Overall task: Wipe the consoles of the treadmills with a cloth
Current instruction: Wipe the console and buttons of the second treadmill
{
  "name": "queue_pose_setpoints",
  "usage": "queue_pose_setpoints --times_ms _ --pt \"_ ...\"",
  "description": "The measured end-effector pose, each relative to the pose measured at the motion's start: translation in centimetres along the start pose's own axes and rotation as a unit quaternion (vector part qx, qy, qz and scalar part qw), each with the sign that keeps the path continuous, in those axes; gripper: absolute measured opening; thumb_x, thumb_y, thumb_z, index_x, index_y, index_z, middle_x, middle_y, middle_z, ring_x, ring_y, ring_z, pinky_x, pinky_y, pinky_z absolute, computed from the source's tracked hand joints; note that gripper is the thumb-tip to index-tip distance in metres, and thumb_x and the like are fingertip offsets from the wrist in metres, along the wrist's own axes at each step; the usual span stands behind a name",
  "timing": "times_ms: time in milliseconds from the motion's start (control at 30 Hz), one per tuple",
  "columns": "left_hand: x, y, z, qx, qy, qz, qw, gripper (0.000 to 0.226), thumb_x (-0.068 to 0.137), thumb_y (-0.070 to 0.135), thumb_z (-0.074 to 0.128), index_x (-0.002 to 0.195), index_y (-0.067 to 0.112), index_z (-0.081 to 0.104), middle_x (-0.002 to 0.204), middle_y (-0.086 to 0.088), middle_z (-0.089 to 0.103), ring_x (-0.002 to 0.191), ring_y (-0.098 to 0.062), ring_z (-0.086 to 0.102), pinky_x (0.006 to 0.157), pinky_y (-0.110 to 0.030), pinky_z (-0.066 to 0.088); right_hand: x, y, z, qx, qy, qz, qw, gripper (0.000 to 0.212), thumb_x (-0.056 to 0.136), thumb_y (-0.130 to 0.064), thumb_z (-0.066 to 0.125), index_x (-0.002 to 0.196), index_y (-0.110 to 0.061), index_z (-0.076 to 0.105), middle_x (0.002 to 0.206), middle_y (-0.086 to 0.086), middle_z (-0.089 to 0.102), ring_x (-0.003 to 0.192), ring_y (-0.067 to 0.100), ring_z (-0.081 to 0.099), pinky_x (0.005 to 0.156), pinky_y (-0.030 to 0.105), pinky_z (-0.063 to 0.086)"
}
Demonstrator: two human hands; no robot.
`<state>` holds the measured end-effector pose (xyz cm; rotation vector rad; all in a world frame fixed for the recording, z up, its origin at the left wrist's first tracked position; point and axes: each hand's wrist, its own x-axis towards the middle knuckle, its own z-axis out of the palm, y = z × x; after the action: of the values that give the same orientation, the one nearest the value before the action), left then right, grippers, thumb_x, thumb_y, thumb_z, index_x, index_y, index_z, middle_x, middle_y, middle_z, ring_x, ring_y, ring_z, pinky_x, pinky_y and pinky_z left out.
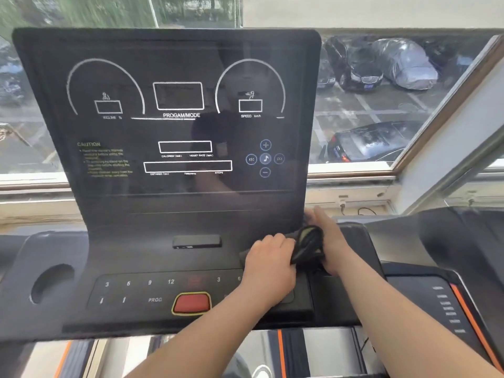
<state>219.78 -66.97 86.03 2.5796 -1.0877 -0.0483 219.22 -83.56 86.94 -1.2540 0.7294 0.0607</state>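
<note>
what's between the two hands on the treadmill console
The bunched dark cloth, touching both the left hand and right hand, at the lower right of the console; the head view shows it.

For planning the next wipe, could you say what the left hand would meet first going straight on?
Likely the bunched dark cloth just ahead of the left hand, then the right hand.

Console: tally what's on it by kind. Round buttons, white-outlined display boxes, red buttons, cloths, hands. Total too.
Round outlined buttons: 5
White-outlined rectangular display boxes: 5
Red rounded button with yellow rim: 1
Dark crumpled cloth: 1
Hands, left hand and right hand: 2
Total: 14
</note>
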Motion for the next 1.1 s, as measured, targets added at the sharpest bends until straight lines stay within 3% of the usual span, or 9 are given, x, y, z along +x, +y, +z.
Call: queue_pose_setpoints --times_ms 100,267,400,533,667,833,933,1033,1100 --pt "-0.4 -1.8 -0.4 0.009 -0.038 0.050 0.998 0.022 0.090 0.034 0.055 0.106 0.019 0.060 0.105 -0.001 0.060 0.098 -0.028 0.057 0.082 -0.040 0.045 0.1 0.5 -0.1 -0.102 -0.003 -0.046 0.994 0.041 0.097 -0.058 0.053 0.122 -0.031 0.073 0.124 -0.003 0.076 0.121 0.020 0.069 0.112 0.051 0.049" --pt "0.3 -1.4 -0.6 0.035 -0.014 0.010 0.999 0.026 0.074 0.027 0.073 0.098 0.020 0.065 0.090 0.000 0.059 0.079 -0.026 0.058 0.065 -0.037 0.043 -0.9 0.2 0.9 -0.167 0.040 -0.055 0.984 0.034 0.106 -0.054 0.041 0.112 -0.035 0.069 0.115 -0.004 0.073 0.115 0.018 0.067 0.108 0.047 0.052" --pt "-2.8 -0.1 1.2 0.015 -0.025 0.050 0.998 0.031 0.064 0.034 0.077 0.086 0.023 0.060 0.082 0.003 0.057 0.070 -0.024 0.059 0.058 -0.033 0.043 -1.7 -0.1 1.3 -0.193 0.050 -0.074 0.977 0.038 0.110 -0.049 0.036 0.117 -0.030 0.067 0.118 -0.010 0.069 0.114 0.009 0.061 0.095 0.029 0.048" --pt "-4.3 -2.5 0.1 0.000 -0.066 0.114 0.991 0.030 0.078 0.031 0.063 0.107 0.024 0.063 0.096 0.001 0.062 0.086 -0.027 0.059 0.070 -0.038 0.045 -2.7 -0.5 2.4 -0.247 0.079 -0.093 0.961 0.043 0.113 -0.043 0.029 0.136 -0.024 0.060 0.130 -0.009 0.057 0.121 0.012 0.049 0.101 0.029 0.034" --pt "-2.9 -5.0 -2.0 0.019 -0.037 0.049 0.998 0.036 0.090 0.029 0.058 0.126 0.025 0.060 0.115 -0.002 0.061 0.104 -0.029 0.055 0.085 -0.042 0.043 -4.3 0.7 3.9 -0.253 0.125 -0.107 0.953 0.029 0.110 -0.038 0.041 0.124 -0.028 0.064 0.129 -0.002 0.067 0.111 0.016 0.058 0.095 0.034 0.043" --pt "-4.8 -8.1 -3.6 0.003 -0.086 0.086 0.993 0.039 0.090 0.031 0.050 0.127 0.027 0.059 0.121 0.001 0.061 0.111 -0.027 0.054 0.091 -0.041 0.042 -6.2 2.8 6.3 -0.248 0.246 -0.121 0.929 0.041 0.106 -0.029 0.049 0.144 -0.016 0.057 0.136 0.000 0.059 0.126 0.022 0.057 0.106 0.036 0.044" --pt "-6.2 -11.2 -4.9 -0.007 -0.097 0.060 0.993 0.036 0.092 0.034 0.049 0.127 0.030 0.057 0.122 0.005 0.060 0.115 -0.023 0.053 0.095 -0.038 0.041 -7.1 3.6 8.7 -0.320 0.279 -0.140 0.894 0.029 0.102 -0.029 0.052 0.129 -0.024 0.064 0.124 -0.001 0.054 0.116 0.025 0.059 0.094 0.039 0.047" --pt "-7.8 -13.9 -6.0 -0.015 -0.087 0.045 0.995 0.033 0.093 0.037 0.046 0.124 0.033 0.057 0.120 0.008 0.060 0.113 -0.020 0.054 0.095 -0.036 0.042 -8.5 3.7 12.2 -0.375 0.254 -0.156 0.878 0.014 0.102 -0.033 0.053 0.098 -0.030 0.066 0.102 -0.007 0.061 0.095 0.017 0.060 0.078 0.036 0.045" --pt "-8.9 -15.6 -6.7 -0.026 -0.076 0.040 0.996 0.031 0.093 0.038 0.046 0.121 0.034 0.058 0.117 0.010 0.060 0.110 -0.019 0.054 0.093 -0.034 0.042 -9.3 3.9 14.5 -0.401 0.214 -0.166 0.875 0.031 0.102 -0.037 0.053 0.073 -0.026 0.057 0.076 -0.010 0.061 0.074 0.012 0.057 0.067 0.036 0.044"
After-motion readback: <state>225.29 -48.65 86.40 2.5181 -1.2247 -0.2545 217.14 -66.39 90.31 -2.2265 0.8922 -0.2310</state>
